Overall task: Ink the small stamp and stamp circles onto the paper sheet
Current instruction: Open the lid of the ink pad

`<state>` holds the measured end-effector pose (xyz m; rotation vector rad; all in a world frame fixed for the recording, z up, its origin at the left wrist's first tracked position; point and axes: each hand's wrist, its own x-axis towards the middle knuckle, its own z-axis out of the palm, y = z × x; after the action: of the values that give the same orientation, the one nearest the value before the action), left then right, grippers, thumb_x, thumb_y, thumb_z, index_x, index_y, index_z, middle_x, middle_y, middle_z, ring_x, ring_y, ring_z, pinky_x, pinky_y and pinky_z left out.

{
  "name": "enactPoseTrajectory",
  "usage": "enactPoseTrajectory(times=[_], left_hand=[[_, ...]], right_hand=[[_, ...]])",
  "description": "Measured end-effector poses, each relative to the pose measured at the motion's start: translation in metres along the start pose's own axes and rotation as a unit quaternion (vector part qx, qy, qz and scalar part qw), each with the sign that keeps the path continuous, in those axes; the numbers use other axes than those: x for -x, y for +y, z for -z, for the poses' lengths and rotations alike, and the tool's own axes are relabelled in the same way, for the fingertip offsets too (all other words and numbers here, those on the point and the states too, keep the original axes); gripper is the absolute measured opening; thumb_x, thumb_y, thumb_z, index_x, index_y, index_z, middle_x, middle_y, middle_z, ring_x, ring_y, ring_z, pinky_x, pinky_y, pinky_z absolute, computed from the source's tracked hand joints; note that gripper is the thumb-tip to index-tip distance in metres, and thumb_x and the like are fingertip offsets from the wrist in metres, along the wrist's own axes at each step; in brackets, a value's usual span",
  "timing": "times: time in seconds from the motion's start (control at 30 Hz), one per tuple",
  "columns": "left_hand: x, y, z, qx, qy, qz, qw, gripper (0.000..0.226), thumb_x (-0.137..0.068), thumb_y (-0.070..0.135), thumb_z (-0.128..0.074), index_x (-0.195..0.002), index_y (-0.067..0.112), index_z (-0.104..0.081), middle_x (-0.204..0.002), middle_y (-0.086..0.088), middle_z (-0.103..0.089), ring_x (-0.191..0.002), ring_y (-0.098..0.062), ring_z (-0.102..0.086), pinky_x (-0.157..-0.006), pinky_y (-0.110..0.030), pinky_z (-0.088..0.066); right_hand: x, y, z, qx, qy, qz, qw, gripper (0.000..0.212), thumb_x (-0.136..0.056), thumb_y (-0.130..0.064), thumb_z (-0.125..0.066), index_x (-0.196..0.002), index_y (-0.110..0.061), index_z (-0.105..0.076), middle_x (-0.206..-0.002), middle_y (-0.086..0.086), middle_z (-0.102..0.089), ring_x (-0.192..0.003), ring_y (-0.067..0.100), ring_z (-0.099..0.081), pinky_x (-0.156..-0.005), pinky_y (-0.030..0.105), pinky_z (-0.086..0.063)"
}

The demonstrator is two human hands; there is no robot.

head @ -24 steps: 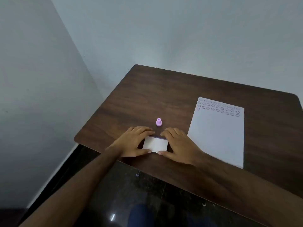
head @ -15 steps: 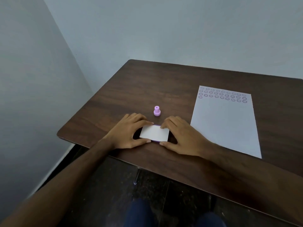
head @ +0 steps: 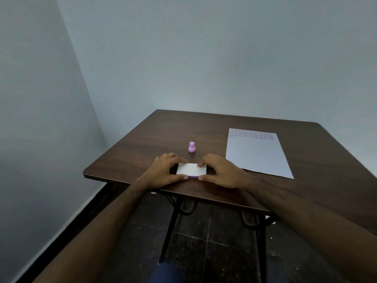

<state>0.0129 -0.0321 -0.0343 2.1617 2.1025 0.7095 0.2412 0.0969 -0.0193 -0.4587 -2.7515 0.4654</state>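
While both hands, left [head: 163, 170] and right [head: 221, 170], clamp the closed ink pad [head: 191, 169], prying its lid may jolt the nearby stamp [head: 192, 147].

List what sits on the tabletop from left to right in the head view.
left hand → white-lidded ink pad → right hand → paper sheet. The pink stamp stands behind the ink pad, in line with it, so it has no separate place in the order.
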Motion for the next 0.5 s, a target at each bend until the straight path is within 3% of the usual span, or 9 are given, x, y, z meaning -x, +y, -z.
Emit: enactPoseTrajectory(times=[0.1, 0.23, 0.4, 0.5], left_hand=[[0.009, 0.007, 0.002, 0.047, 0.020, 0.014, 0.999, 0.059, -0.078, 0.059, -0.071, -0.131, 0.039, -0.056, -0.123, 0.015, -0.060, -0.110, -0.006, -0.053, -0.100, -0.046, -0.042], [0.014, 0.011, 0.003, 0.087, 0.012, 0.060, 0.994, 0.081, -0.073, 0.060, -0.075, -0.143, 0.036, -0.043, -0.123, 0.011, -0.059, -0.111, -0.007, -0.055, -0.104, -0.050, -0.042], [0.010, 0.008, 0.003, 0.122, 0.000, 0.087, 0.989, 0.104, -0.065, 0.063, -0.078, -0.151, 0.035, -0.025, -0.129, 0.008, -0.058, -0.108, -0.004, -0.057, -0.105, -0.050, -0.043], [0.008, 0.003, -0.001, 0.105, 0.016, 0.091, 0.990, 0.118, -0.062, 0.066, -0.079, -0.155, 0.038, -0.011, -0.151, 0.008, -0.041, -0.118, -0.007, -0.050, -0.107, -0.043, -0.037]], right_hand=[[0.005, -0.012, 0.006, -0.003, 0.005, -0.024, 1.000, 0.029, -0.089, -0.043, -0.062, -0.109, -0.022, -0.064, -0.106, -0.003, -0.068, -0.090, 0.009, -0.059, -0.077, 0.025, -0.045], [0.000, -0.024, 0.018, -0.023, 0.019, -0.054, 0.998, 0.021, -0.094, -0.036, -0.056, -0.099, -0.021, -0.070, -0.096, -0.003, -0.073, -0.082, 0.009, -0.062, -0.072, 0.022, -0.046], [-0.022, -0.021, 0.026, -0.043, 0.065, -0.087, 0.993, 0.025, -0.097, -0.027, -0.055, -0.074, -0.017, -0.060, -0.071, -0.003, -0.061, -0.066, 0.015, -0.053, -0.060, 0.030, -0.039], [-0.038, -0.011, 0.025, -0.072, 0.076, -0.121, 0.987, 0.028, -0.098, -0.027, -0.054, -0.087, -0.006, -0.068, -0.086, 0.009, -0.070, -0.078, 0.023, -0.062, -0.068, 0.039, -0.047]])
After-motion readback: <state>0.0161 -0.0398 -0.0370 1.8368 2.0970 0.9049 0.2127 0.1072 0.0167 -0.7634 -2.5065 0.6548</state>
